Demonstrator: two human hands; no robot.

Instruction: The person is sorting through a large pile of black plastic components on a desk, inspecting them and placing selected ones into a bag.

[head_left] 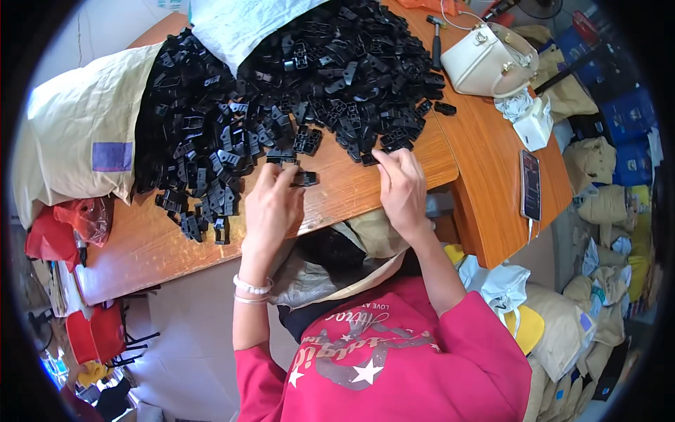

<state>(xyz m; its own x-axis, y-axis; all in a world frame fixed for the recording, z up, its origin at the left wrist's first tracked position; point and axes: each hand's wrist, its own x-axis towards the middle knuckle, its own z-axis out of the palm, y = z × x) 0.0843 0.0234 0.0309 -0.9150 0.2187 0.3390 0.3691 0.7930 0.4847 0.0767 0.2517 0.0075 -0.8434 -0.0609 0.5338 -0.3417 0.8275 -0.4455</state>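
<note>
A large heap of small black plastic parts [330, 77] covers the far side of the wooden table. At the heap's near edge, my left hand [273, 204] has its fingers closed on a black plastic part [281, 155]. Another black part [305, 178] lies right beside those fingertips. Farther right, my right hand [403, 190] pinches a black plastic part [368, 159] at the heap's edge, between thumb and finger. Both parts stay low, close to the tabletop [337, 200]. A white bracelet circles my left wrist.
A beige sack [84, 126] and a white sack [246, 24] spill the parts out. On my lap sits an open sack [323, 274] below the table edge. To the right are a hammer [436, 42], a cream handbag [485, 60] and a phone [531, 184] on a cable.
</note>
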